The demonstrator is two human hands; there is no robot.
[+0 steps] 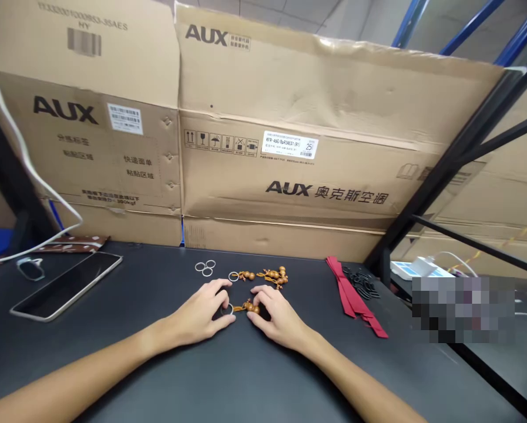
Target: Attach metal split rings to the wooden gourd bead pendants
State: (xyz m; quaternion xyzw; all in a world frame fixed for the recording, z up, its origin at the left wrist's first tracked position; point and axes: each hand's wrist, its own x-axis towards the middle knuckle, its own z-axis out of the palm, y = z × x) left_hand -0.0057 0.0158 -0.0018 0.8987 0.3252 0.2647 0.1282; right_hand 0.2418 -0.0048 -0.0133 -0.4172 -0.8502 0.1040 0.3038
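Note:
Both my hands rest on the black table (157, 376) near its middle. My left hand (201, 314) pinches a small metal key ring (227, 309) between thumb and fingers. My right hand (277, 317) pinches a small brown wooden gourd charm (249, 306) that lies joined to that ring. Just beyond my fingers lies a pile of finished brown gourd charms (269, 275), one with a ring on it. Three loose metal rings (205, 267) lie to the left of the pile.
Red ribbons (353, 294) and black loops (364, 281) lie to the right. A phone (67, 285) lies at the left, with a white cable beside it. Large AUX cardboard boxes (289, 147) wall off the table's back. A black metal frame (448, 158) stands at right.

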